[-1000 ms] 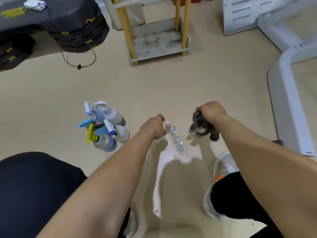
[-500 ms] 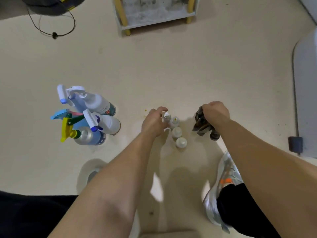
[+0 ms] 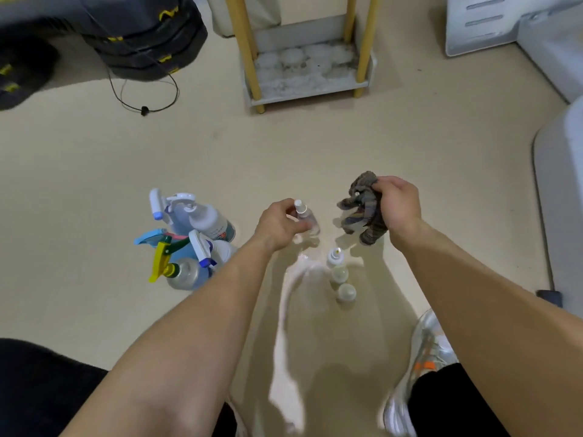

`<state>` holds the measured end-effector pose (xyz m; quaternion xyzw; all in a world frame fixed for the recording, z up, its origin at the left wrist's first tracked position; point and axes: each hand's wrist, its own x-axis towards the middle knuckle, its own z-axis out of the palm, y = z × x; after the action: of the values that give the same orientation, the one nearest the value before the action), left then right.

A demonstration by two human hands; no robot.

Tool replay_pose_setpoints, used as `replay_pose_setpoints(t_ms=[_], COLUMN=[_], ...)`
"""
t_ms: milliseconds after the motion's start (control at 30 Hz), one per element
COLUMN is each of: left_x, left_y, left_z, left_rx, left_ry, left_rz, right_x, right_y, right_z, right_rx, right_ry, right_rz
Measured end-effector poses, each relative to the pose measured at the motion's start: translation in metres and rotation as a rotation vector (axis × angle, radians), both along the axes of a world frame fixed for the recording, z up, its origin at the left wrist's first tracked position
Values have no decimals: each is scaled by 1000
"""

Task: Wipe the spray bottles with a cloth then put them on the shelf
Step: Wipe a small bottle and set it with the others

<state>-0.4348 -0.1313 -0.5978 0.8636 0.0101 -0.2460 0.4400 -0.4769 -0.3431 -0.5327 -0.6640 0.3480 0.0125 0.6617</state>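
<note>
My left hand (image 3: 279, 223) grips a small clear spray bottle (image 3: 306, 217) with a white nozzle, lifted off the floor and tilted. My right hand (image 3: 397, 205) clutches a crumpled grey-brown cloth (image 3: 362, 209), a short gap to the right of that bottle. Three more small bottles (image 3: 339, 274) stand in a row on the floor just below my hands. A cluster of larger trigger spray bottles (image 3: 192, 238) stands on the floor to the left. The shelf (image 3: 310, 85), white with yellow posts, stands at the far middle, its bottom tier stained.
Black stacked cases (image 3: 138, 36) and a loose cable (image 3: 145, 107) lie at the far left. White furniture (image 3: 558, 159) runs along the right side. My shoe (image 3: 419, 367) and dark trouser legs are at the bottom. Beige floor lies between me and the shelf.
My left hand has lifted one small bottle out of the row. My right hand has raised the cloth off the floor. The view has tilted back up toward the shelf.
</note>
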Motion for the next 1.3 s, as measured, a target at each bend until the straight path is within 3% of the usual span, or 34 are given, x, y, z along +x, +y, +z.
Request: replay_pose_setpoints(t_ms=[267,400,567,967,1033,1133,1300], left_x=[21,10,-8,-39,-35,-30,-23], left_y=[29,46,55,15,13,14,13], left_z=[180,245,287,280,279,278,268], left_rx=[-363,-568,-805,-1006,-996,-967,-921], left_ry=[-12,-9,19,8,-16,-25,-70], left_rz=[-16,11,94,341,374,482,575], right_x=[41,40,16,-31,-27,-23,-24], right_y=[25,36,58,111,119,120,125], right_z=[146,207,252,228,218,202,190], right_rx=[292,368,356,74,-111,-565,-579], right_ry=[-434,-615,-662,-646,-666,-654,-616], right_rz=[-98,-4,158,486,570,718,743])
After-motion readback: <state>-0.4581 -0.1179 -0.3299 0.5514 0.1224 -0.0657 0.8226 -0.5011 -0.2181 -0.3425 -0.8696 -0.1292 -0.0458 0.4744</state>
